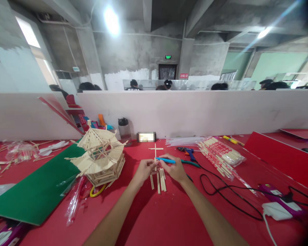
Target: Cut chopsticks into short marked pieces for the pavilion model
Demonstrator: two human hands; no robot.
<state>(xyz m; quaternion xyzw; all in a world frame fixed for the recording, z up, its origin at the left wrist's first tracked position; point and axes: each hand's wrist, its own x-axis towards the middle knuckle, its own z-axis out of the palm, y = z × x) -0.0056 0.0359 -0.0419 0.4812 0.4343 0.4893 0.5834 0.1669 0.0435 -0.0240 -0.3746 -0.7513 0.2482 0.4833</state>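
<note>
My right hand [174, 168] is closed round a blue pen-like tool [166, 160], whose tip points left over an upright line of wooden stick. My left hand [144, 169] has its fingers pinched at that stick, close to the right fingertips. Beyond the hands, sticks form a cross [155, 148] on the red table. Several loose wooden sticks [162, 181] lie just below the hands. To the left stands a pagoda-like model of pale sticks [100, 153], with layered roofs.
A bottle [124, 130] and a phone [146, 137] stand by the white partition [190, 112]. Right of my hands are a glue gun [190, 153], stick packs [220, 155], black cable and a power strip [282, 200]. A green board [33, 188] lies left. People's heads show beyond the partition.
</note>
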